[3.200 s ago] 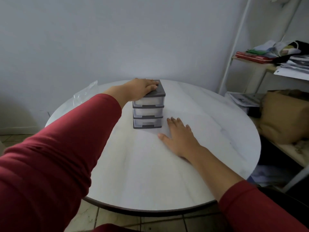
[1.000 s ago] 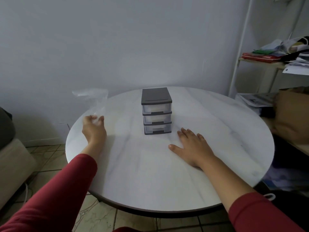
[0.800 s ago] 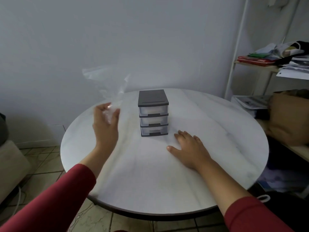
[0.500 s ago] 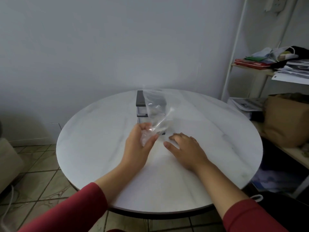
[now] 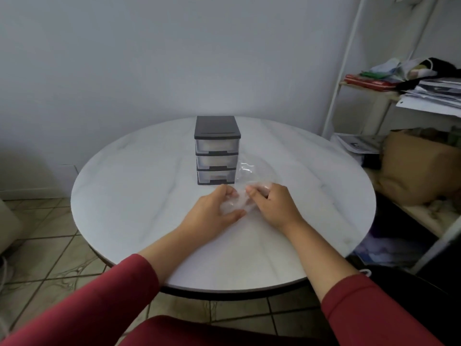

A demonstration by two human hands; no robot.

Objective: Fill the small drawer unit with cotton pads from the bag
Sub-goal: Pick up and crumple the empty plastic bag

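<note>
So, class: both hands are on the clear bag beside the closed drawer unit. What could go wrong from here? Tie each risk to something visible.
1. The left hand and right hand both grip the thin clear bag; a sharp pull might tear it and scatter its contents over the table.
2. The bag lies close beside the drawer unit; tugging could nudge it.
3. All three drawers look closed, and neither hand is free to open one.
</note>
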